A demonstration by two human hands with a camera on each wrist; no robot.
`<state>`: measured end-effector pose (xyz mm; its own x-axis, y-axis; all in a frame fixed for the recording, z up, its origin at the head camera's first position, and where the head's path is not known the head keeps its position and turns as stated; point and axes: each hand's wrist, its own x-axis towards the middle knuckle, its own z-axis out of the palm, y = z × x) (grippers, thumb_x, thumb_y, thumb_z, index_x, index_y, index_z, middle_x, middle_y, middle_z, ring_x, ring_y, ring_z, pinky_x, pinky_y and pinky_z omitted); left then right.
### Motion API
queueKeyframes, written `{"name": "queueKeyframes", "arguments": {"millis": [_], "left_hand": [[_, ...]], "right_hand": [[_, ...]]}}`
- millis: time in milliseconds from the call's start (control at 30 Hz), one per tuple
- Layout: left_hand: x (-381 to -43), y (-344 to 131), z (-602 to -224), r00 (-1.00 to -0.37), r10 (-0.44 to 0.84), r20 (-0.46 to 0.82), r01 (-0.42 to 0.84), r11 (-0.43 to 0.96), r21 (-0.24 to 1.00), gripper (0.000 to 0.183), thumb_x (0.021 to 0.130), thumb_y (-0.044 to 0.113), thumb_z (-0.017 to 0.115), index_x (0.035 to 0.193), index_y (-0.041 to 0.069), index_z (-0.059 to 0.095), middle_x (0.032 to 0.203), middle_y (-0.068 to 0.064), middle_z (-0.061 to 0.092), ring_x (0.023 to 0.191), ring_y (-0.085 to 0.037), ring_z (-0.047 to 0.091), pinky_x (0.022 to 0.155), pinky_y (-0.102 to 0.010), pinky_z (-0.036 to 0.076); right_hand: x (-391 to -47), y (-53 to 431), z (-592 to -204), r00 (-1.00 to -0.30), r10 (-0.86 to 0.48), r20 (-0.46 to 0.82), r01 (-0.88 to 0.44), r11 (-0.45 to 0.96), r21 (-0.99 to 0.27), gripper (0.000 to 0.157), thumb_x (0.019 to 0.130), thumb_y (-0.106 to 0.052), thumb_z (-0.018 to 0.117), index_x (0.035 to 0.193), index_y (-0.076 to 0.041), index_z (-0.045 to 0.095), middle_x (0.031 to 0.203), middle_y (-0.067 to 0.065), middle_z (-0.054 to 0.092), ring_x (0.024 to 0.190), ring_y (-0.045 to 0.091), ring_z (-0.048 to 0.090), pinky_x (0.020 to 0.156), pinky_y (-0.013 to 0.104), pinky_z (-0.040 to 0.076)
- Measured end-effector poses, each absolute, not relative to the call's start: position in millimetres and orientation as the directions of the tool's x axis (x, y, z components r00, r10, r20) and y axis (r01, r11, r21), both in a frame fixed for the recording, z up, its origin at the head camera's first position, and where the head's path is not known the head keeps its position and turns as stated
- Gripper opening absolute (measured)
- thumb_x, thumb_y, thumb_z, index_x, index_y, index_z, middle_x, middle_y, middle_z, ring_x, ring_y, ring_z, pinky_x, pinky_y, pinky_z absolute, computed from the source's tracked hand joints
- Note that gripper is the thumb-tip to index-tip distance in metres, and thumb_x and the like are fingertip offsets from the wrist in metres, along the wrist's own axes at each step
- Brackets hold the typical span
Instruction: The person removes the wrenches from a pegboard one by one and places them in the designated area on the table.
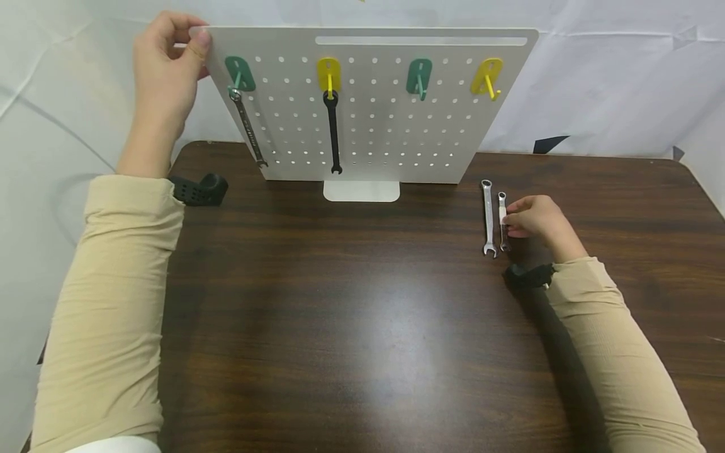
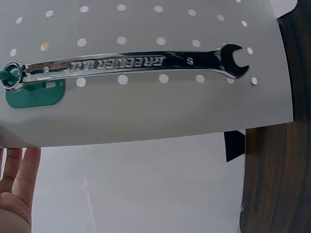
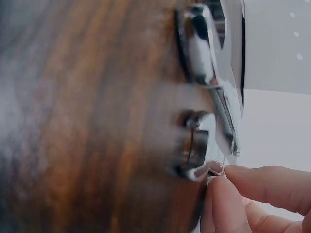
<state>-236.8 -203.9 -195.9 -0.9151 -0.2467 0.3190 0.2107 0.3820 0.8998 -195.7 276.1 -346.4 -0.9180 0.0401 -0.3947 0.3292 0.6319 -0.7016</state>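
At the upper left, my left hand (image 1: 170,72) grips the top left corner of a white pegboard (image 1: 266,43), thumb in front. From its leftmost green hook (image 1: 240,70) hangs a chrome combination wrench (image 2: 131,64), its open end down. A black combination wrench (image 1: 333,133) hangs from the left yellow hook (image 1: 329,72). On the table to the right, my right hand (image 1: 535,220) pinches a small combination wrench (image 1: 502,207) around its middle. Just left of it lies a longer silver combination wrench (image 1: 488,214). In the right wrist view the small wrench's open end (image 3: 209,145) points toward the camera.
A green hook (image 1: 420,77) and a yellow hook (image 1: 488,77) on the right carry nothing. The pegboard stands on a white foot (image 1: 361,192) at the back of the dark wooden table (image 1: 340,283). White sheeting (image 1: 612,94) hangs behind.
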Motion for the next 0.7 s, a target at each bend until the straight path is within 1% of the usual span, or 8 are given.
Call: {"name": "queueKeyframes", "arguments": {"millis": [67,100,200,267,367,533,700], "left_hand": [[-237,-204,-194,-0.918,-0.249,0.31,0.204,0.374,0.905,0.015,0.092,0.027,0.059,0.106,0.022,0.063,0.092,0.017,0.052,0.092,0.003,0.056,0.097,-0.017,0.054],[-238,-204,-194,-0.918,-0.249,0.308,0.203,0.374,0.905,0.014,0.092,0.027,0.059,0.105,0.022,0.063,0.092,0.017,0.053,0.092,0.003,0.057,0.098,-0.018,0.054],[-239,-204,-193,-0.92,-0.251,0.3,0.188,0.388,0.902,0.015,0.091,0.029,0.059,0.105,0.023,0.062,0.092,0.018,0.053,0.095,0.002,0.059,0.099,-0.018,0.054],[-239,-205,-193,-0.921,-0.252,0.299,0.182,0.401,0.898,0.018,0.091,0.031,0.058,0.106,0.022,0.062,0.092,0.019,0.052,0.097,0.002,0.059,0.1,-0.018,0.053],[-239,-205,-193,-0.921,-0.255,0.295,0.174,0.407,0.897,0.022,0.09,0.032,0.058,0.11,0.021,0.061,0.093,0.02,0.052,0.099,0.001,0.06,0.101,-0.018,0.053],[-238,-204,-193,-0.916,-0.258,0.306,0.181,0.415,0.892,0.027,0.09,0.032,0.059,0.112,0.018,0.061,0.092,0.021,0.053,0.098,0.002,0.06,0.1,-0.018,0.053],[-239,-203,-193,-0.91,-0.256,0.327,0.182,0.461,0.868,0.028,0.089,0.034,0.058,0.112,0.019,0.06,0.093,0.022,0.052,0.094,0.004,0.06,0.098,-0.016,0.054]], "right_hand": [[-196,277,-346,-0.918,0.045,-0.395,0.332,0.632,-0.7,0.041,0.092,-0.001,0.054,0.125,0.02,0.04,0.079,0.001,0.058,0.058,-0.003,0.057,0.057,0.013,0.059],[-196,277,-346,-0.919,0.05,-0.391,0.331,0.637,-0.696,0.041,0.093,-0.001,0.053,0.125,0.02,0.041,0.081,0.004,0.059,0.059,-0.003,0.056,0.057,0.013,0.059],[-195,277,-343,-0.927,0.059,-0.37,0.317,0.649,-0.692,0.04,0.093,-0.003,0.052,0.125,0.019,0.043,0.085,0.007,0.06,0.059,-0.004,0.056,0.058,0.011,0.058],[-194,276,-339,-0.937,0.062,-0.345,0.298,0.656,-0.693,0.041,0.094,-0.005,0.053,0.126,0.018,0.043,0.087,0.006,0.061,0.059,-0.005,0.055,0.057,0.01,0.057],[-194,273,-331,-0.949,0.044,-0.311,0.264,0.649,-0.713,0.043,0.094,-0.008,0.053,0.128,0.017,0.043,0.085,0.0,0.062,0.059,-0.006,0.055,0.058,0.009,0.056],[-197,258,-316,-0.965,-0.016,-0.261,0.195,0.623,-0.758,0.043,0.095,-0.009,0.054,0.129,0.015,0.044,0.081,-0.009,0.063,0.062,-0.007,0.059,0.062,0.01,0.058],[-197,234,-300,-0.963,-0.077,-0.258,0.166,0.585,-0.794,0.043,0.095,-0.011,0.055,0.13,0.011,0.045,0.08,-0.015,0.06,0.065,-0.006,0.06,0.066,0.011,0.059]]}}
